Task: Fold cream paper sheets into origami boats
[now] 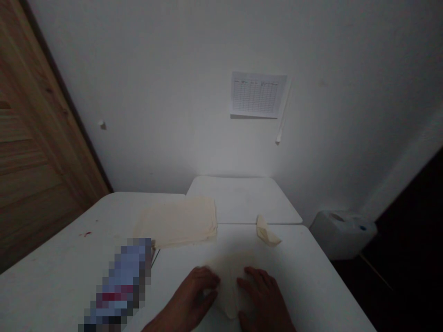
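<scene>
A thin, pale sheet point(228, 295), like a dough wrapper or soft paper, lies in front of me on the white table, its near end tapering to a point. At its left edge is my left hand point(197, 295), slightly blurred, fingers bent and the thumb apart from them. My right hand point(266, 297) rests over the right side, palm down with fingers spread. Beyond the hands, to the left, lies a flat stack of similar pale sheets point(180, 223). A small folded piece point(268, 233) of the same material sits further off to the right.
A pixelated blue-grey object point(121, 281) lies on the left. White tables point(242, 198) meet at seams against the wall. Small red spots point(87, 234) mark the left table. A white plastic container point(342, 235) stands beyond the right edge. A printed sheet point(256, 97) hangs on the wall.
</scene>
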{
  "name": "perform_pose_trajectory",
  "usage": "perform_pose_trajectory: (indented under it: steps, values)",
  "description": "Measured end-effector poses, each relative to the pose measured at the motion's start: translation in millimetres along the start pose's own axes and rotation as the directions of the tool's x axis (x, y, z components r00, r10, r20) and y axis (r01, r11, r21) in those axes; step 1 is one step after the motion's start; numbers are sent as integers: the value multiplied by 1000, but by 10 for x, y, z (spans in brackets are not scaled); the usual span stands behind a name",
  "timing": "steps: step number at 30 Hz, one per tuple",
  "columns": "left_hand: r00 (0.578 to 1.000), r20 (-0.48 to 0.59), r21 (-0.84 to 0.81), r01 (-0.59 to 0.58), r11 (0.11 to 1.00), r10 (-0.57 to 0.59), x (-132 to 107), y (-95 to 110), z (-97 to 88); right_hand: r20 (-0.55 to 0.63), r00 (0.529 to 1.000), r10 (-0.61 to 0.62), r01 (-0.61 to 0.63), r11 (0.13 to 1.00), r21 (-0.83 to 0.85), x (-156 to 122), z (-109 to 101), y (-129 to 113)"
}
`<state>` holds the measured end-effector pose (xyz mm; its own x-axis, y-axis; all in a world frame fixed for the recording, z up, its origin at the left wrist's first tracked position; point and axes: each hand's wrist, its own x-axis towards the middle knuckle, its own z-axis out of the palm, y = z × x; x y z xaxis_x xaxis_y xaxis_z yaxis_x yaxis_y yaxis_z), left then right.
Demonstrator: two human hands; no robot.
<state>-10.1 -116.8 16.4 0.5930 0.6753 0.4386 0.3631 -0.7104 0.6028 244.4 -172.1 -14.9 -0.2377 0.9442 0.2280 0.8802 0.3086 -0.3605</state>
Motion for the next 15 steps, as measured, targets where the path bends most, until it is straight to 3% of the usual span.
perform_pose_trajectory:
  steps: [6,15]
  values:
    - [994,70,18,88,996,-89,215,-7,30,-74,997,27,-32,998,-59,-48,122,-74]
    - [995,101,186,-8,983,-11,497,67,136,-66,994,82,-86,993,-75,-40,117,-108]
